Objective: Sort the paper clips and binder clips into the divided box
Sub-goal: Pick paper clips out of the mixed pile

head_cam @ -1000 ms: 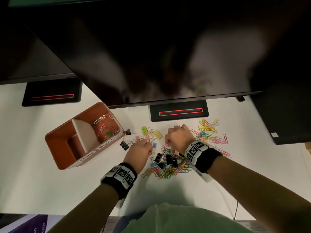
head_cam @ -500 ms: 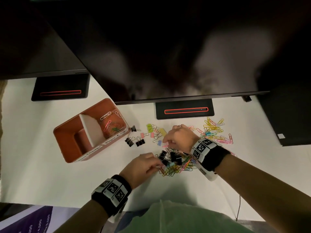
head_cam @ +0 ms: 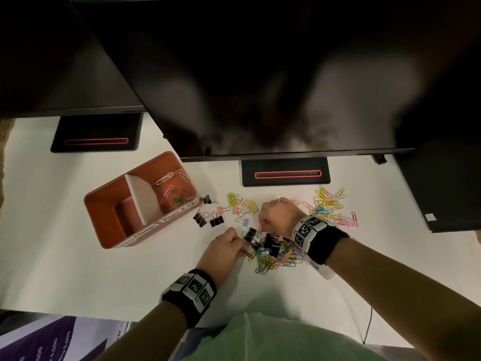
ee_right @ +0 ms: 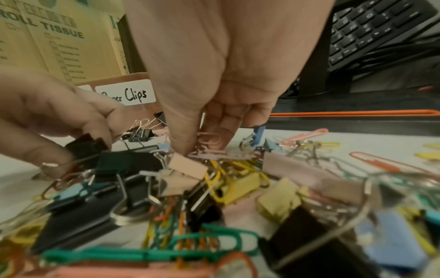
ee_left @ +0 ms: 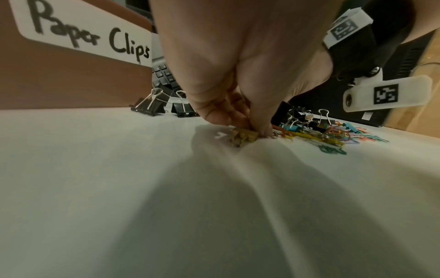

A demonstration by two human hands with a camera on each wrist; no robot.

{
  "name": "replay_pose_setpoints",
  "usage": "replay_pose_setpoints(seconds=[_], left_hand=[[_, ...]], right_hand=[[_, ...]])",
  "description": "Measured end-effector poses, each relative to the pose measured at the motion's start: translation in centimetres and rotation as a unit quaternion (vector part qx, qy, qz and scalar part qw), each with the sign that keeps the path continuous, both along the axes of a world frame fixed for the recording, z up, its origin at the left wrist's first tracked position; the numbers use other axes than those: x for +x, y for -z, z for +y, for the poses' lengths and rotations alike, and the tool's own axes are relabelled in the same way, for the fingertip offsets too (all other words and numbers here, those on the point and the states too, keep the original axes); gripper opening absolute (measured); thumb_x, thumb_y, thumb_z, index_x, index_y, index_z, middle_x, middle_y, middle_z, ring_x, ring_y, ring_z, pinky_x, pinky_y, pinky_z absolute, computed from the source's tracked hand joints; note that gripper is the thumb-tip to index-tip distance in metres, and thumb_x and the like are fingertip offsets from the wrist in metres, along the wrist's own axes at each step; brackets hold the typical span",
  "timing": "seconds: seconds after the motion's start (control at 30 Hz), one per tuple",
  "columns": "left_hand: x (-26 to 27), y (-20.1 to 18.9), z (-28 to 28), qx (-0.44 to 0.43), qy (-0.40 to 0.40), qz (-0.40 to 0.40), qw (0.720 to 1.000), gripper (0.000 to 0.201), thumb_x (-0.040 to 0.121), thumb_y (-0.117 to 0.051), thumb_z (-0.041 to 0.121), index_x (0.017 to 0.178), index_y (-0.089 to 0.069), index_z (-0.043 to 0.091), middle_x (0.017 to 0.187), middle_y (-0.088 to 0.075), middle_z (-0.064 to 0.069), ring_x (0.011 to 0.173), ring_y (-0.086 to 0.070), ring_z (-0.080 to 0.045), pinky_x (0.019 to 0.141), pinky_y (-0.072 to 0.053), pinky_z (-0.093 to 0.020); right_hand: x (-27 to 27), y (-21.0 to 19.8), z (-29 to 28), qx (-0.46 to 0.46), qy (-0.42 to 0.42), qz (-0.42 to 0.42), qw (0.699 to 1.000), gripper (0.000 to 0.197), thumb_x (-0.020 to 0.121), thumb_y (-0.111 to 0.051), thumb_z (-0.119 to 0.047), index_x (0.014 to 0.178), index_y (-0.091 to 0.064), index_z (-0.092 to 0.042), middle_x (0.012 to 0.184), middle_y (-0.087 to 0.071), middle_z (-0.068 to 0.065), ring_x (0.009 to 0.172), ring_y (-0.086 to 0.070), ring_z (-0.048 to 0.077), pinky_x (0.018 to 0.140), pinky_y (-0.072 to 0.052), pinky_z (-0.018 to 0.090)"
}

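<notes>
I see my left hand (head_cam: 226,248) low at the centre of the head view, its fingertips (ee_left: 258,127) pinching small gold-coloured paper clips (ee_left: 245,135) against the white desk (head_cam: 65,256) at the left edge of the mixed pile (head_cam: 273,252). My right hand (head_cam: 279,214), just right of centre, pinches a pink paper clip (ee_right: 209,138) above the pile. The divided box (head_cam: 109,225) stands left of centre, a few paper clips in its upper compartment, behind the "Paper Clips" label (ee_left: 83,32). Black binder clips (head_cam: 208,219) lie beside it.
</notes>
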State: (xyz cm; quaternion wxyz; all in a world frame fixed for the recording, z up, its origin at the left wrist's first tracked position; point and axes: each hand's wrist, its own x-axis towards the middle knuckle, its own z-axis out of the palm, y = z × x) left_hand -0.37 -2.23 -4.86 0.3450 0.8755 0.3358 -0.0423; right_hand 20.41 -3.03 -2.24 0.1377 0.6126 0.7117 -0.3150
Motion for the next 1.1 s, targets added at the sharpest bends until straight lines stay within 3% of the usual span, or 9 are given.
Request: replay_pose_setpoints(seconds=[0.2, 0.37, 0.47, 0.57, 0.7, 0.83, 0.9, 1.0, 1.1], left_hand=[[-0.2, -0.5, 0.7, 0.0, -0.03, -0.016, 0.999, 0.02, 0.087, -0.058, 0.02, 0.102, -0.064, 0.008, 0.101, -0.058, -0.006, 0.087, -0.057, -0.023, 0.081, -0.047, -0.031], [-0.4, -1.3, 1.5, -0.039, -0.086, -0.055, 0.994, 0.009, 0.086, -0.06, 0.015, 0.092, -0.067, 0.012, 0.093, -0.06, 0.0, 0.08, -0.056, -0.014, 0.072, -0.045, -0.024], [-0.8, -1.8, 2.3, -0.07, -0.12, -0.07, 0.988, 0.001, 0.083, -0.065, 0.015, 0.084, -0.065, 0.015, 0.083, -0.061, 0.002, 0.069, -0.06, -0.011, 0.067, -0.051, -0.028], [-1.4, -2.2, 3.0, -0.099, -0.154, -0.075, 0.98, 0.007, 0.08, -0.07, 0.018, 0.08, -0.064, 0.014, 0.069, -0.066, 0.002, 0.061, -0.06, -0.006, 0.063, -0.05, -0.021], [-2.7, -2.8, 3.8, -0.129, -0.216, -0.106, 0.962, 0.014, 0.076, -0.073, 0.011, 0.089, -0.069, 0.014, 0.087, -0.071, -0.003, 0.077, -0.067, -0.015, 0.076, -0.053, -0.026], [-4.3, -4.2, 4.9, -0.171, -0.265, -0.123, 0.941, 0.014, 0.079, -0.069, 0.008, 0.075, -0.065, 0.021, 0.067, -0.069, 0.005, 0.071, -0.068, -0.013, 0.067, -0.048, -0.023], [-5.1, -5.0, 5.7, -0.147, -0.27, -0.131, 0.942, 0.012, 0.081, -0.068, 0.013, 0.075, -0.065, 0.022, 0.067, -0.067, 0.005, 0.069, -0.067, -0.009, 0.065, -0.045, -0.019], [-6.1, -6.6, 7.2, -0.023, -0.251, -0.127, 0.959, 0.003, 0.08, -0.069, 0.018, 0.081, -0.068, 0.021, 0.081, -0.061, 0.006, 0.073, -0.059, -0.006, 0.066, -0.043, -0.014], [-7.0, -8.2, 9.4, 0.02, -0.289, -0.143, 0.946, 0.003, 0.078, -0.071, 0.017, 0.08, -0.069, 0.017, 0.082, -0.058, 0.002, 0.072, -0.056, -0.007, 0.065, -0.041, -0.007]], right_hand=[[1.0, -0.2, -0.5, 0.038, 0.078, 0.043, 0.995, 0.019, 0.092, -0.05, -0.029, 0.105, -0.062, -0.02, 0.103, -0.066, 0.0, 0.098, -0.056, 0.021, 0.09, -0.038, 0.032], [1.5, -0.7, -0.7, 0.057, 0.133, 0.084, 0.986, 0.02, 0.089, -0.054, -0.026, 0.107, -0.063, -0.022, 0.104, -0.064, -0.001, 0.095, -0.058, 0.019, 0.084, -0.048, 0.033], [1.3, -1.3, -0.7, 0.056, 0.145, 0.089, 0.984, 0.021, 0.09, -0.055, -0.027, 0.109, -0.063, -0.022, 0.106, -0.063, -0.001, 0.096, -0.058, 0.019, 0.084, -0.049, 0.034], [1.1, -1.8, -0.5, 0.055, 0.156, 0.093, 0.982, 0.022, 0.09, -0.055, -0.027, 0.11, -0.062, -0.021, 0.108, -0.062, 0.0, 0.097, -0.058, 0.019, 0.086, -0.05, 0.035], [0.4, -2.8, 0.4, 0.059, 0.16, 0.112, 0.979, 0.024, 0.091, -0.056, -0.023, 0.113, -0.062, -0.016, 0.11, -0.062, 0.004, 0.1, -0.057, 0.021, 0.088, -0.047, 0.032], [-0.8, -4.0, 1.6, 0.078, 0.154, 0.129, 0.976, 0.025, 0.091, -0.056, -0.022, 0.113, -0.062, -0.013, 0.109, -0.063, 0.006, 0.098, -0.058, 0.019, 0.084, -0.045, 0.028], [-1.6, -4.5, 2.4, 0.087, 0.151, 0.139, 0.975, 0.024, 0.09, -0.057, -0.022, 0.112, -0.064, -0.013, 0.107, -0.063, 0.006, 0.096, -0.059, 0.02, 0.083, -0.045, 0.027], [-3.3, -5.6, 4.1, 0.104, 0.142, 0.16, 0.971, 0.022, 0.089, -0.059, -0.021, 0.108, -0.065, -0.013, 0.105, -0.064, 0.006, 0.09, -0.06, 0.018, 0.081, -0.047, 0.027], [-6.0, -7.1, 6.6, 0.146, 0.145, 0.196, 0.959, 0.018, 0.089, -0.06, -0.024, 0.104, -0.066, -0.015, 0.101, -0.063, 0.003, 0.078, -0.056, 0.012, 0.079, -0.049, 0.027]])
